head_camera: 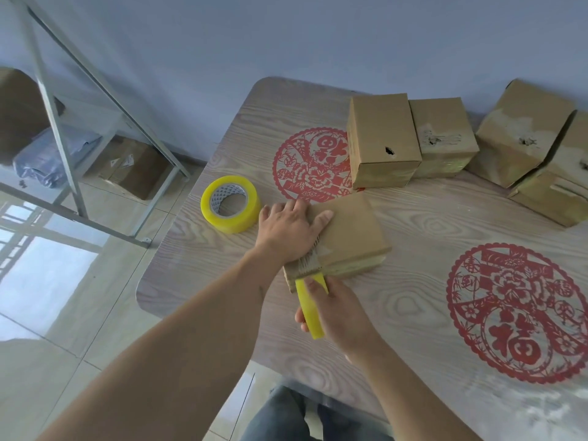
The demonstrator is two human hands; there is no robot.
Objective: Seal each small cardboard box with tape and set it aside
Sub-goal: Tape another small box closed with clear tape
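My left hand (288,224) presses flat on the box (346,237); my right hand (334,308) grips the tape roll (310,305) at its 6 o'clock edge.

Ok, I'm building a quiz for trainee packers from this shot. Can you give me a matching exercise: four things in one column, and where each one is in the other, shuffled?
Things:
1. spare tape roll
2. left hand
3. right hand
4. red paper-cut

Places:
A. partly under the box with the hole
B. flat on top of the near box
C. lying alone on the table, left of the near box
D. holding the yellow roll at the near box's front edge

Pairs: 1-C, 2-B, 3-D, 4-A
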